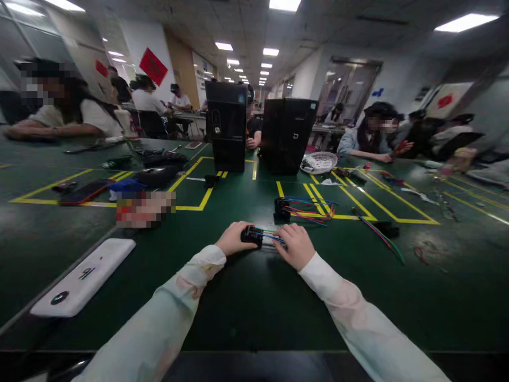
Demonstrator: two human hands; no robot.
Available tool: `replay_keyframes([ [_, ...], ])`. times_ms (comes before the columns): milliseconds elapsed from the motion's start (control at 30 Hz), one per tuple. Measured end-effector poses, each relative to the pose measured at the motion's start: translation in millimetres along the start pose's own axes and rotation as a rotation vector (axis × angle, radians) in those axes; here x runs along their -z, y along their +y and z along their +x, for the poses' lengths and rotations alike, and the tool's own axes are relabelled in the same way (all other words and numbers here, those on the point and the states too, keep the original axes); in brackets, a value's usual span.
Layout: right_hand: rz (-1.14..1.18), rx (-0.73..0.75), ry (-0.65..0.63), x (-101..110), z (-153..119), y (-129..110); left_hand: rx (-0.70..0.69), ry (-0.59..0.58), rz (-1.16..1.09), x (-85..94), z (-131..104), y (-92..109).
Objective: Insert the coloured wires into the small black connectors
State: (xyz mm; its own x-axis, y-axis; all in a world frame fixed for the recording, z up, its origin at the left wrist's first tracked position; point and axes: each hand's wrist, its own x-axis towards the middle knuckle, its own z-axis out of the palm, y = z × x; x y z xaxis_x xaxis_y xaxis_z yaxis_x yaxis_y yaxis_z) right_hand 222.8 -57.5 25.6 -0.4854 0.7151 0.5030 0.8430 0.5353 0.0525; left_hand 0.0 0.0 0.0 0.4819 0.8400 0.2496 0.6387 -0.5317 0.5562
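Near the middle of the green table, my left hand point(231, 240) is closed around a small black connector block point(252, 236). Several coloured wires point(269, 235), blue and greenish among them, run from its right side. My right hand point(296, 245) has its fingers closed on these wires, a short way from the block; its fingertips partly hide the wire ends. Just beyond my right hand lies another black block point(282, 209) with blue, red and pink wires point(312, 208) pointing right.
Two black computer towers point(226, 127) point(288, 135) stand ahead, with a white basket point(318, 162) beside the right one. A white power bank-like device point(83, 277) lies at left. A loose wire bundle point(382, 236) lies at right. Yellow tape point(186, 208) marks the table point(254, 313). Other people sit around.
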Motion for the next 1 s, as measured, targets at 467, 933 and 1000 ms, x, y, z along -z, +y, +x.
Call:
replay_keyframes([
  [467, 0.095, -0.085, 0.008, -10, 5, -15, -0.008, -0.015, 0.034, 1.6, -4, 2],
  [933, 0.261, 0.034, -0.020, -13, -6, 1, -0.030, -0.004, 0.051, -2.3, -3, -2],
  [1000, 0.266, 0.036, -0.017, -12, -6, 1, -0.038, 0.005, 0.045, -2.9, -3, -2],
])
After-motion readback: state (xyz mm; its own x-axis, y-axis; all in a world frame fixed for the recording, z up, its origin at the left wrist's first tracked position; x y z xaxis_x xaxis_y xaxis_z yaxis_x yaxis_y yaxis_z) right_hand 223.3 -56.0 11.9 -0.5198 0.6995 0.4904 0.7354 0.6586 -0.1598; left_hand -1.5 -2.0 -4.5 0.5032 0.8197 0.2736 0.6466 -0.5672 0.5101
